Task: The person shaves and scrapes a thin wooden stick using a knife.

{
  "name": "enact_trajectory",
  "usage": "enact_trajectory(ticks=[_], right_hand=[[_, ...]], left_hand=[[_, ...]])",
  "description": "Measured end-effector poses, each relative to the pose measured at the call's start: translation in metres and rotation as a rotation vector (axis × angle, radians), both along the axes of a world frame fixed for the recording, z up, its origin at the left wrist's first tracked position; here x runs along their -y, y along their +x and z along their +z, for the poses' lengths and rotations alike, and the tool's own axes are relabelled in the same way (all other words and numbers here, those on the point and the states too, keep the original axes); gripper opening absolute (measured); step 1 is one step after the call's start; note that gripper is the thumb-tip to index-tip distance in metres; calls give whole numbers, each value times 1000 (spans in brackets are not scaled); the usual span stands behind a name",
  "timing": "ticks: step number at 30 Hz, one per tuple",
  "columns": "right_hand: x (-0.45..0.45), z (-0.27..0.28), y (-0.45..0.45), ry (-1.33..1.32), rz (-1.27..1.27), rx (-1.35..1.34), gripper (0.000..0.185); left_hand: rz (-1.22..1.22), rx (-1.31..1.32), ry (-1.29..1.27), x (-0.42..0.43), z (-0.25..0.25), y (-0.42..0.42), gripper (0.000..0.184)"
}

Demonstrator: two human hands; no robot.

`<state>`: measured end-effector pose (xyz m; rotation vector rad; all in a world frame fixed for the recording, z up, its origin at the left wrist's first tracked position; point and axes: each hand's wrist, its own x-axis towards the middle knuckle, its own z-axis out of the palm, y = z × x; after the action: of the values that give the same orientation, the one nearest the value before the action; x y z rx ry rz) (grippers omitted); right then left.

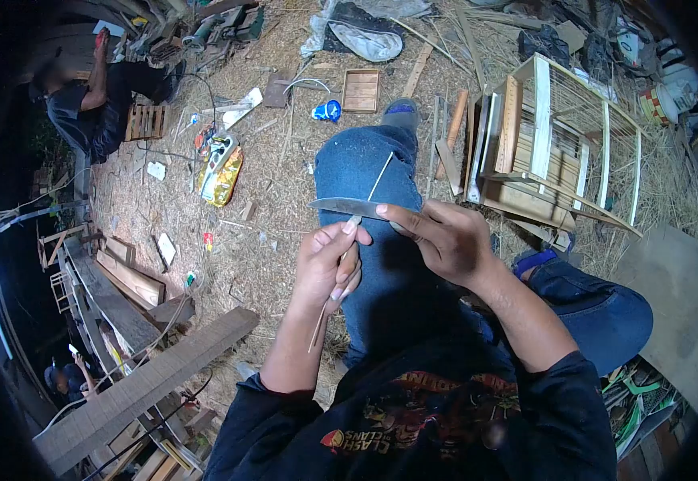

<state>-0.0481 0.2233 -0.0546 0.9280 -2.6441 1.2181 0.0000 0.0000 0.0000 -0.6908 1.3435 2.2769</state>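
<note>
Over the jeans-covered leg, my right hand (pixel 449 240) is closed around the handle end of a knife (pixel 345 207), its index finger laid along the blade. The blade points left. My left hand (pixel 333 260) pinches a thin stick (pixel 381 176) just below the blade. One end of the stick rises past the blade over the thigh, and a thin length comes out below my left hand by the wrist. The blade lies across the stick, close to my left thumb tip.
A wooden frame cage (pixel 541 120) stands at right. Ahead are a small wooden tray (pixel 361 111), a blue can (pixel 326 111) and a gold packet (pixel 221 180). A wooden beam (pixel 148 385) crosses lower left. One person sits upper left; another is at lower left.
</note>
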Motion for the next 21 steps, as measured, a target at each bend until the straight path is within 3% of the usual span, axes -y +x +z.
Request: enact_trajectory(ticks=[9, 12, 15, 21], right_hand=[[1, -3, -14, 45, 1, -60, 60], [-3, -21, -28, 9, -157, -148, 57], [-18, -14, -41, -5, -192, -65, 55], [-4, 0, -9, 12, 14, -60, 61]], left_hand=[[1, 17, 33, 6, 0, -7, 30], [-8, 18, 85, 9, -1, -5, 30], [2, 7, 100, 9, -3, -4, 30], [8, 34, 78, 5, 1, -4, 32]])
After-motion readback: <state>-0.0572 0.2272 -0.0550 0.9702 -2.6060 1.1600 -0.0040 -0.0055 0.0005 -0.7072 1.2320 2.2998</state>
